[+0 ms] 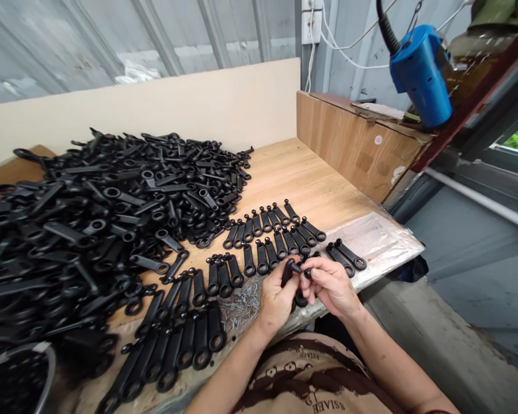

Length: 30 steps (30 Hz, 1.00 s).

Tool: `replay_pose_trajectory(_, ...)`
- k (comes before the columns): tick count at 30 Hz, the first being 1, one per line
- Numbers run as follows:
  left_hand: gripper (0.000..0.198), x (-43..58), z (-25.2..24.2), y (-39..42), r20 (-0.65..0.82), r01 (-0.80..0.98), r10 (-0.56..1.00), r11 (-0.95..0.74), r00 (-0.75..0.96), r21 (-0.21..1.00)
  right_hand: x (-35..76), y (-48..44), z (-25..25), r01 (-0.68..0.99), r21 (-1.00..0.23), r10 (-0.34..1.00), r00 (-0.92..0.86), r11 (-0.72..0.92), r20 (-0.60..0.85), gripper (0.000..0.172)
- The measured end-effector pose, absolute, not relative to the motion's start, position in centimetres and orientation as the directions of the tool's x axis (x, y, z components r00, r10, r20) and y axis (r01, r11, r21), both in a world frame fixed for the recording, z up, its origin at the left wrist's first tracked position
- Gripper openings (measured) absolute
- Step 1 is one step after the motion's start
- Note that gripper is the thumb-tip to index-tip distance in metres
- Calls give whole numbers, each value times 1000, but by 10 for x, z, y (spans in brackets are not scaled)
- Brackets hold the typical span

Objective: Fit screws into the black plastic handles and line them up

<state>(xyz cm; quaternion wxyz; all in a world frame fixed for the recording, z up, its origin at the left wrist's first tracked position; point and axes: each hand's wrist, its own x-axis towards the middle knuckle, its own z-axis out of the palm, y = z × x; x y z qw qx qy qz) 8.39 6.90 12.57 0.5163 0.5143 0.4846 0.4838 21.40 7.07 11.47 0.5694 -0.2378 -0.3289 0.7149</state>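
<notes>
Just right of the pile of small metal pins [243, 303], one black plastic lever [290, 270] is being held in both hands. The left hand [276, 300] is being closed around its shaft, and the right hand [333, 286] is being pinched on its upper end. Behind the pins, two rows of levers [263, 241] are being kept. A third row [185, 339] is lying left of them, and two separate levers [347, 256] further right. A heap [90, 213], too many to count, is covering the wooden table [293, 178] left of the pins. Bare wood is being left open behind the rows, up to a cream backboard [176, 109]. The table's near edge is running just below the pins.
</notes>
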Motion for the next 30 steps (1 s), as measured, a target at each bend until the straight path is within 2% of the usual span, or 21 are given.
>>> replay_pose_trajectory(3,29,85,122,70,102,151,995,-103,14,983,208,72,114,-660,-744,982,-189,-104,30,17)
replay_pose_trajectory(9,39,82,120,69,165,330,986,-156,3,931,205,72,112,-638,-763,984,-175,-100,17,16)
replay_pose_trajectory(15,46,80,115,67,152,306,987,-129,-53,943,201,71,110,-606,-789,984,-176,-103,6,18)
replay_pose_trajectory(21,47,78,108,65,231,381,972,-197,-45,903,197,67,109,-617,-774,986,-156,-140,-54,17)
replay_pose_trajectory(24,46,77,107,64,241,363,970,-210,-42,908,195,65,111,-618,-770,985,-147,-159,-85,18)
replay_pose_trajectory(27,46,78,108,64,215,277,972,-183,-90,943,190,63,115,-606,-783,990,-93,-141,-106,18)
replay_pose_trajectory(30,46,80,112,67,211,280,974,-179,-88,943,187,64,120,-563,-824,997,8,-64,-83,18)
